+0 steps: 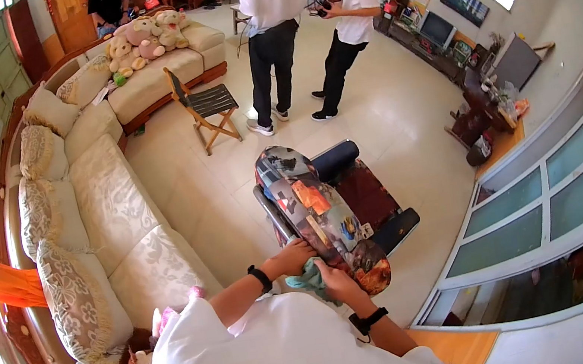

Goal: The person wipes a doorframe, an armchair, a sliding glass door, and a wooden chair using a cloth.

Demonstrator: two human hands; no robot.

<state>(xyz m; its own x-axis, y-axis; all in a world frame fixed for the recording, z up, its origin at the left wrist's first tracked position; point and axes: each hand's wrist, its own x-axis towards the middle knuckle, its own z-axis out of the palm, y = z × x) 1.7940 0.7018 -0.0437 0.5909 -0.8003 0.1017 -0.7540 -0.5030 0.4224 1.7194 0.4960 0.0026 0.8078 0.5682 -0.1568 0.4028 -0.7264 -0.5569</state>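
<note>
Board: I find it patterned, lying lengthwise away from the wearer, in front of the body; the board [314, 209] overlaps a seat [369, 197].
Cloth: green, bunched at the board's near left edge; the cloth [306, 280] sits between both hands.
Right grip: I record the right grip [340, 282] clenched on the cloth, beside the board's near end.
Left grip: the left grip [291, 258] is curled at the board's left edge; I cannot make out whether it grasps board or cloth.
Seat: dark red panel, dark blue padded sides.
Folding chair: I note the folding chair [210, 102] standing beyond, near two standing people [272, 0].
Sofa: the sofa [117, 200] runs along the left, plush toys [143, 37] at its far section.
</note>
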